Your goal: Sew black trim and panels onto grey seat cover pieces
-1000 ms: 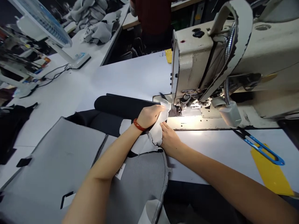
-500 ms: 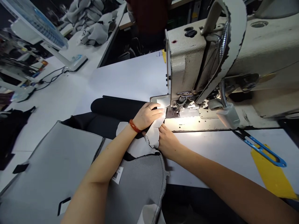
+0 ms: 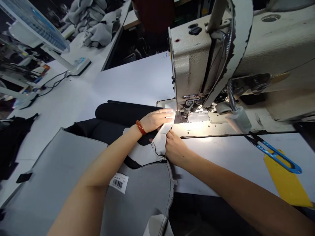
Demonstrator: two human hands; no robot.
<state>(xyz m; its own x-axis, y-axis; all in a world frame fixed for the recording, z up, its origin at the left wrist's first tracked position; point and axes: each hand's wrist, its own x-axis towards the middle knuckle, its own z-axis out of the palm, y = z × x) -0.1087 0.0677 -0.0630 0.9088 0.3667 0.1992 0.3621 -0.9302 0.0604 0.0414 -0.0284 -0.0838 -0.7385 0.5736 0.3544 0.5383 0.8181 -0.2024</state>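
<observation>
The left forearm (image 3: 105, 170) has swung clear of the grey padded panel (image 3: 139, 203), so its barcode label (image 3: 118, 183) now shows whole, though the print is too small to read. The left hand (image 3: 156, 120) lies flat, fingers extended, pressing the white fabric strip (image 3: 161, 146) just beside the presser foot (image 3: 190, 106) of the sewing machine (image 3: 194, 62). The right hand (image 3: 174, 148) curls narrowly against the strip from below. The strip's long axis runs up and right, its end pointing toward the needle, with rolled black fabric (image 3: 118, 113) behind the hands on the tabletop (image 3: 133, 82)
</observation>
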